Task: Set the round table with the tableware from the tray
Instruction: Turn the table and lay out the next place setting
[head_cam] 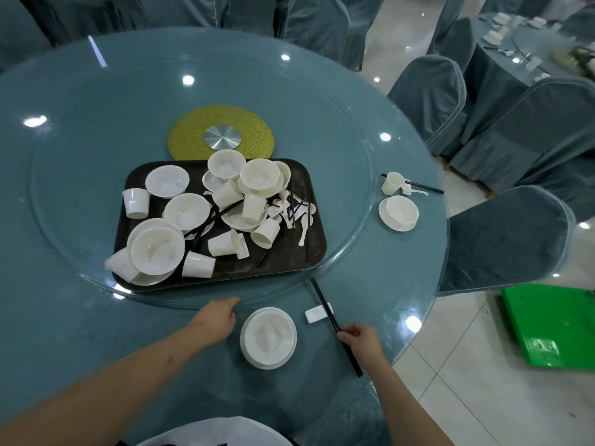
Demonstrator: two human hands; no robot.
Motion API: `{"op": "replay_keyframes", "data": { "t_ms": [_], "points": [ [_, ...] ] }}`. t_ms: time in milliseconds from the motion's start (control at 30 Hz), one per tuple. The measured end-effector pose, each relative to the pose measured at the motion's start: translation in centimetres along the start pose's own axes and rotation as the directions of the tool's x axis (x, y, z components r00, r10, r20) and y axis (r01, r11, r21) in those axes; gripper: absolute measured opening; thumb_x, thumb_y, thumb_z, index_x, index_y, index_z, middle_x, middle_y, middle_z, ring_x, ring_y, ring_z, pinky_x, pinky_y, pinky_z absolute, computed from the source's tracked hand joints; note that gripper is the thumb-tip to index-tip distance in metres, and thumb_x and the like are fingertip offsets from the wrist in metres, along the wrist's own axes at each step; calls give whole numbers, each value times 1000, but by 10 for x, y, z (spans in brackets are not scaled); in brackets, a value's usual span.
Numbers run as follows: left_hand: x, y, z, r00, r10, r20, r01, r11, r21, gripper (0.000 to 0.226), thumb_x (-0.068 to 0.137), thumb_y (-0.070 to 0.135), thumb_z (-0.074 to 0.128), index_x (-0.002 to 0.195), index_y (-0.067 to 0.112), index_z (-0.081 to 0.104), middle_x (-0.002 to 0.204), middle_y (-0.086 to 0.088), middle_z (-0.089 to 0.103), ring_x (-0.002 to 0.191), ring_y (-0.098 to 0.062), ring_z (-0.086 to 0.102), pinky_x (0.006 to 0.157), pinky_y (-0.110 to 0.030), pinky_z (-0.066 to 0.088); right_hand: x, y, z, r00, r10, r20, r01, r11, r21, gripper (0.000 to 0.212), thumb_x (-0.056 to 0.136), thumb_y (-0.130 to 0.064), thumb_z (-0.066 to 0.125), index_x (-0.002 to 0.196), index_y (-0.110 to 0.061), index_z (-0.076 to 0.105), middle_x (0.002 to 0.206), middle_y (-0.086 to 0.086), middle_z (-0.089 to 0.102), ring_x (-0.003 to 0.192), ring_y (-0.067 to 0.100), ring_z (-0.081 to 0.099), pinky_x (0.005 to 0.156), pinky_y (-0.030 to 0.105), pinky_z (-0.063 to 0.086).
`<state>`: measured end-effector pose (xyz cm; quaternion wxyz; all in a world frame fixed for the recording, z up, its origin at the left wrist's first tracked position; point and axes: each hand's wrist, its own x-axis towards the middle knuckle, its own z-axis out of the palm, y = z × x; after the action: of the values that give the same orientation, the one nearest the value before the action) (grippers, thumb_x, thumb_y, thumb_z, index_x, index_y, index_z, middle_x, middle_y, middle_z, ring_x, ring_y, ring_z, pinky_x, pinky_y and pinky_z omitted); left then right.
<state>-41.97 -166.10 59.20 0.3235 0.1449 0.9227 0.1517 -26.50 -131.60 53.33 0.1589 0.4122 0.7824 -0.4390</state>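
Nearest the person, the right hand [362, 341] pinches a pair of black chopsticks [335, 326] near their lower half. The chopsticks lie flat on the blue table [80, 333], their long axis running from the near right edge up and left toward the tray, with the far tips close to the rim of the glass turntable [354, 130]. They cross the right end of a small white chopstick rest [317, 313]. Just left of that rest sits a white bowl on a plate [268, 338]. The left hand [215, 320] is relaxed, fingers loosely extended and holding nothing, its fingertips at the turntable's edge.

Farther in, the dark tray [286, 252] on the turntable holds a jumble of bowls, cups, plates, spoons and more chopsticks.

To the right, a second setting [399, 214] looks complete: bowl on saucer, with a cup, spoon and chopsticks just beyond it.

As I judge it, one place is finished and this near one lacks a cup and spoon. Most of the tableware is yet to be laid, so the task is at an early stage.
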Motion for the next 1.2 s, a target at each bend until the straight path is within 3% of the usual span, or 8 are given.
{"op": "replay_keyframes", "data": {
  "t_ms": [267, 433, 633, 867, 1000, 1200],
  "points": [
    [-1, -1, 0, 1000, 6, -2, -6, 1000, -8, 51, 100, 20, 40, 150, 21, 37, 141, -7, 55, 121, -22, 57, 96, -31, 47, -4, -2, 1, 999, -42, -34, 40, 998, -57, 12, 85, -20, 80, 87, -12, 72, 81, 4, 72, 73, 18, 64, 60, 27, 47],
    [-1, -1, 1, 1000, -4, 3, 4, 1000, -22, 52, 99, 18, 42, 151, 22, 36, 141, -7, 55, 121, -22, 57, 96, -30, 48, -3, 1, 2, 999, -29, -36, 27, 998, -61, 11, 84, -22, 81, 86, -15, 72, 81, 4, 72, 78, 22, 68, 67, 33, 52],
    [0, -2, 2, 1000, -10, 9, 10, 999, -40, 54, 98, 16, 42, 151, 22, 36, 141, -8, 55, 121, -22, 57, 95, -30, 48, -7, -3, 1, 999, -37, -34, 34, 995, -96, 11, 86, -21, 80, 83, -16, 71, 79, 2, 71, 73, 17, 64, 60, 27, 46],
    [3, -2, 1, 999, -51, 0, 50, 995, -91, 50, 100, 18, 41, 150, 23, 37, 140, -8, 56, 114, -21, 60, 84, -26, 49, -12, -4, 0, 999, -26, -42, 23, 998, -65, 8, 85, -21, 80, 86, -18, 74, 83, 1, 73, 80, 19, 69, 72, 34, 56],
    [4, -3, -2, 999, -53, 8, 54, 990, -130, 50, 99, 17, 42, 149, 22, 40, 142, -8, 54, 123, -22, 56, 96, -28, 47, -22, -16, -2, 996, -38, -82, 36, 999, -32, 8, 88, -23, 78, 85, -18, 72, 83, 0, 73, 80, 17, 69, 70, 33, 56],
    [4, -5, -10, 998, -55, 6, 55, 977, -206, 48, 98, 17, 42, 146, 20, 43, 141, -7, 55, 120, -21, 57, 97, -30, 47, -31, -54, 1, 971, -168, -169, 169, 986, -5, 10, 93, -30, 71, 89, -21, 69, 83, -5, 71, 80, 13, 67, 64, 25, 48]
  ]
}}
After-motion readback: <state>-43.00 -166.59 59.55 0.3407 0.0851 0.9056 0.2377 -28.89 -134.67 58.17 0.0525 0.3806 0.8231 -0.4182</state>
